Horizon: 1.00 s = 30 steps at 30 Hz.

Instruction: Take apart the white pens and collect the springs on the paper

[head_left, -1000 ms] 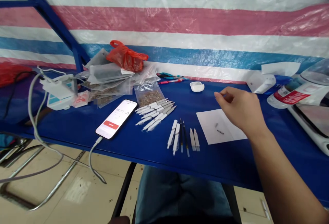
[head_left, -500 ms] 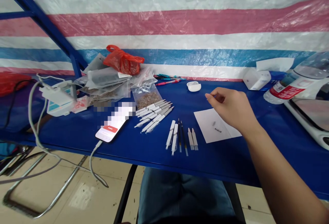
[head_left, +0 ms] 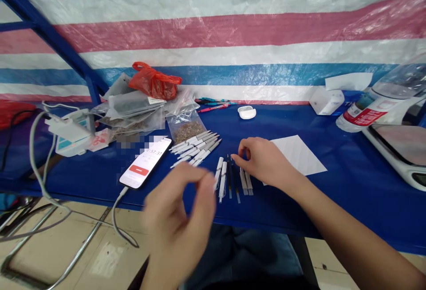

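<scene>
While left hand (head_left: 179, 219) hovers near, blurred, grip can't tell, right hand (head_left: 262, 162) is pinched narrow at far ends of black refills (head_left: 229, 181), long axis near-far on counter (head_left: 282, 205).

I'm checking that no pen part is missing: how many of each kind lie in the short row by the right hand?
White tubes: 2
Dark refills: 2
Short white pieces: 2
Total: 6
</scene>
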Tool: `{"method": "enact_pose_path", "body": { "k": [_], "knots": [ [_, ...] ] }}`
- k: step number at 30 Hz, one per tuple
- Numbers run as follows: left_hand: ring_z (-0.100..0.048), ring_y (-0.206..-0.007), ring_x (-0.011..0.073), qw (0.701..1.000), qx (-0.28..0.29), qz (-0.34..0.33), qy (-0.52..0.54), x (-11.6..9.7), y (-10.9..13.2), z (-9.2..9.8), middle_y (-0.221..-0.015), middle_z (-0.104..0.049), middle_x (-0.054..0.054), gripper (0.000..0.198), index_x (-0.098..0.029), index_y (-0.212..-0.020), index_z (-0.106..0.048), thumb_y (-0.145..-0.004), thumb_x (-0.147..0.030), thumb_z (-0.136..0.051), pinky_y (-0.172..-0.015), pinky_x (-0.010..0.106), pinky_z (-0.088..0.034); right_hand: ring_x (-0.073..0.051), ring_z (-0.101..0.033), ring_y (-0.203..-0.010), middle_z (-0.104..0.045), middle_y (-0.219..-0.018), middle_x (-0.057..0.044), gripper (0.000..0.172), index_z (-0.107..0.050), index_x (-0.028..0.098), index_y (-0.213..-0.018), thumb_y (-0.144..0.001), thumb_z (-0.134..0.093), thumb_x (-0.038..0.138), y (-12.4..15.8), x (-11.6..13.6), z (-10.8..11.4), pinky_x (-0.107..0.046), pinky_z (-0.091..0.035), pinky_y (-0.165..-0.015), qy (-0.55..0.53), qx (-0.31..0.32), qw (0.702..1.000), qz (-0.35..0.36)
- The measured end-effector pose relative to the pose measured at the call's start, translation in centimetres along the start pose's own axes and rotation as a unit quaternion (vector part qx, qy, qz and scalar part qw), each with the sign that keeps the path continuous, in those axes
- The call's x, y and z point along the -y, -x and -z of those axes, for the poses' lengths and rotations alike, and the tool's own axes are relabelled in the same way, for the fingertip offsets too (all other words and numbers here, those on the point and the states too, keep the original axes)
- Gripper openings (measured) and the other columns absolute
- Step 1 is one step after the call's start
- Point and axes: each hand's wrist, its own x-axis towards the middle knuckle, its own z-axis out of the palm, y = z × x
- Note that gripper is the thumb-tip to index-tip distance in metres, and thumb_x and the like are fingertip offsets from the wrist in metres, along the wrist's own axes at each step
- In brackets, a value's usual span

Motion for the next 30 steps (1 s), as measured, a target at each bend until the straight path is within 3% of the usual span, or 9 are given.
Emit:
{"method": "enact_pose_path", "body": {
  "k": [3, 6, 12, 18, 24, 27, 30],
  "knots": [
    [-0.056, -0.059, 0.0139, 0.987, 0.138, -0.003, -0.087, 2.4, -2.5, -2.3, -0.071, -0.061, -0.002, 0.01, -0.021, -0.085, -0.063, -0.093, -0.025, -0.059, -0.056, 0.027, -0.042, -0.024, -0.062, -0.084, -0.067, -0.079, -0.006, 0.019, -0.06, 0.021, -0.076, -0.09, -0.066, 0.033, 0.2, 0.8, -1.1, -0.032, -0.04, -0.07, 0.014, 0.015, 1.0, 0.011],
    [-0.061, -0.072, 0.0201, 0.957, 0.205, 0.012, -0.205, 4.1, -3.4, -3.7, -0.076, -0.064, 0.001, 0.008, -0.02, -0.084, -0.063, -0.089, -0.025, -0.065, -0.064, 0.031, -0.045, -0.026, -0.062, -0.09, -0.069, -0.082, -0.007, 0.018, -0.058, 0.02, -0.075, -0.089, -0.063, 0.029, 0.4, 1.5, -2.0, -0.036, -0.041, -0.077, 0.033, 0.019, 0.999, 0.009],
    [-0.065, -0.087, 0.0284, 0.917, 0.245, 0.044, -0.311, 3.3, -3.9, -3.8, -0.079, -0.068, 0.006, 0.009, -0.02, -0.079, -0.06, -0.087, -0.017, -0.062, -0.076, 0.038, -0.047, -0.031, -0.062, -0.098, -0.072, -0.09, -0.011, 0.016, -0.056, 0.02, -0.075, -0.088, -0.06, 0.029, 0.5, 2.8, -2.6, -0.042, -0.041, -0.084, 0.024, 0.028, 0.999, -0.018],
    [-0.064, -0.077, 0.0267, 0.92, 0.232, 0.036, -0.315, 2.9, -3.9, -4.0, -0.07, -0.065, 0.004, 0.017, -0.021, -0.071, -0.055, -0.085, -0.018, -0.065, -0.066, 0.034, -0.041, -0.034, -0.062, -0.103, -0.074, -0.09, -0.011, 0.022, -0.05, 0.022, -0.069, -0.085, -0.063, 0.03, 0.3, 2.9, -2.4, -0.045, -0.041, -0.087, -0.021, 0.04, 0.998, -0.042],
    [-0.062, -0.069, 0.0251, 0.917, 0.233, 0.073, -0.315, 2.1, -3.6, -4.3, -0.065, -0.061, 0.003, 0.021, -0.021, -0.07, -0.053, -0.086, -0.024, -0.065, -0.059, 0.031, -0.035, -0.025, -0.063, -0.083, -0.07, -0.077, -0.006, 0.014, -0.057, 0.022, -0.071, -0.083, -0.063, 0.026, 0.0, 2.2, -1.6, -0.036, -0.042, -0.073, -0.14, 0.033, 0.989, -0.032],
    [-0.063, -0.068, 0.0238, 0.929, 0.213, 0.082, -0.293, 1.9, -4.1, -4.1, -0.068, -0.063, 0.003, 0.018, -0.021, -0.071, -0.052, -0.082, -0.02, -0.066, -0.058, 0.03, -0.035, -0.018, -0.059, -0.067, -0.065, -0.071, -0.001, 0.014, -0.059, 0.022, -0.074, -0.084, -0.062, 0.031, -0.2, 1.2, -0.4, -0.031, -0.042, -0.063, -0.293, -0.045, 0.955, -0.017],
    [-0.064, -0.069, 0.0228, 0.949, 0.168, 0.012, -0.269, 1.7, -5.2, -4.1, -0.069, -0.063, 0.002, 0.012, -0.021, -0.076, -0.054, -0.082, -0.015, -0.063, -0.06, 0.03, -0.038, -0.016, -0.057, -0.061, -0.06, -0.065, 0.002, 0.015, -0.057, 0.023, -0.075, -0.084, -0.062, 0.034, -0.3, 0.0, 1.4, -0.03, -0.044, -0.06, -0.42, -0.226, 0.879, 0.013]
  ]
}}
